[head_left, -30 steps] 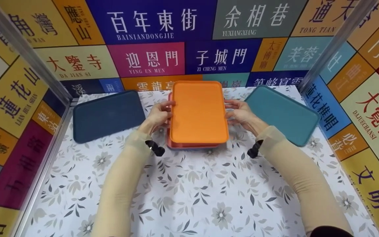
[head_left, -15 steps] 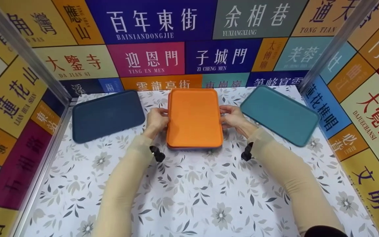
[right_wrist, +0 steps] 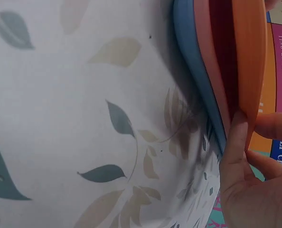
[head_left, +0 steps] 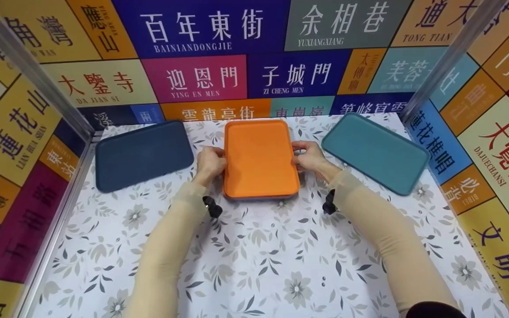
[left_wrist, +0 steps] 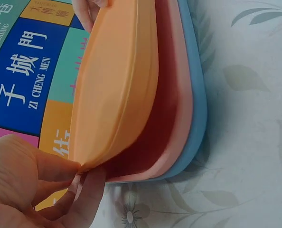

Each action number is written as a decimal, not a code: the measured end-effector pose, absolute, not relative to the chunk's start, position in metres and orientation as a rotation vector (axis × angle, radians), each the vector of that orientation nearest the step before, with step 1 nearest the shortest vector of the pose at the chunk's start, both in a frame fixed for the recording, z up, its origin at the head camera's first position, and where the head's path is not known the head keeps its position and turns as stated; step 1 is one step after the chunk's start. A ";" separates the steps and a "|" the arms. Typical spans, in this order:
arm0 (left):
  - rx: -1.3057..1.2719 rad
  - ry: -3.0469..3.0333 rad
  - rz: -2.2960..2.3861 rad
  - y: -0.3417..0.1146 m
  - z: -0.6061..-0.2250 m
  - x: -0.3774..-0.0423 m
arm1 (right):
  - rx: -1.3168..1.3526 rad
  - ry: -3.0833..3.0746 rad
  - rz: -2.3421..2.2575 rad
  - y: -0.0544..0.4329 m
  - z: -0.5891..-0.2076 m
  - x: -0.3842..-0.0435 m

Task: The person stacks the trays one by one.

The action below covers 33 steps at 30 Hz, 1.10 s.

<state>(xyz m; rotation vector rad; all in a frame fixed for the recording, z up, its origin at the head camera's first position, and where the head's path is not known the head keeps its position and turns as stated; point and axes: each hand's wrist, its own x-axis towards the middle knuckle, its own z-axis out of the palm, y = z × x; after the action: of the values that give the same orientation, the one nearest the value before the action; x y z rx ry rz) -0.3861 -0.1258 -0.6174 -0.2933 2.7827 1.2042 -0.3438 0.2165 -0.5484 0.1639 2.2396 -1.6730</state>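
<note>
An orange tray [head_left: 261,159] lies over a pink tray [left_wrist: 184,99] and a light blue tray [left_wrist: 198,114], stacked at the middle back of the table. The wrist views show a gap between the orange tray and the pink one, so its near edge is raised. My left hand [head_left: 211,163] pinches the orange tray's left rim, thumb above and fingers below. On the opposite rim, my right hand [head_left: 312,159] pinches it too. From the head view, the pink tray is hidden beneath the orange one.
A dark navy tray [head_left: 144,154] lies angled at the left, and a teal tray [head_left: 376,154] lies angled at the right. Printed panels [head_left: 210,31] enclose the back and sides of the flower-patterned tablecloth [head_left: 254,256].
The orange tray has come down, leftward and nearer to me, covering the pink tray that showed at its edges. Both hands have travelled with it. In the last half second they barely move.
</note>
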 end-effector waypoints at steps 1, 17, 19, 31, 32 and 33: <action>-0.295 2.780 1.200 -0.123 -0.604 -0.378 | 0.146 2.247 -1.663 0.216 -0.549 -0.344; -0.349 2.738 1.234 -0.105 -0.575 -0.353 | 0.059 2.583 -1.492 0.219 -0.564 -0.349; -0.397 2.665 1.280 -0.102 -0.561 -0.340 | 0.079 2.616 -1.449 0.219 -0.564 -0.348; -0.252 2.722 1.194 -0.116 -0.548 -0.334 | 0.166 2.651 -1.416 0.207 -0.551 -0.348; -0.238 2.737 1.182 -0.120 -0.547 -0.334 | 0.160 2.664 -1.392 0.204 -0.549 -0.349; -0.231 2.740 1.184 -0.124 -0.546 -0.333 | 0.150 2.684 -1.364 0.201 -0.547 -0.349</action>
<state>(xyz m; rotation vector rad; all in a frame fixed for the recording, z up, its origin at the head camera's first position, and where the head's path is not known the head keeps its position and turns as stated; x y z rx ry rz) -0.3334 -0.1238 -0.5459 -0.2310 2.7400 1.1843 -0.3488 0.2014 -0.5470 0.1503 2.6836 -1.3642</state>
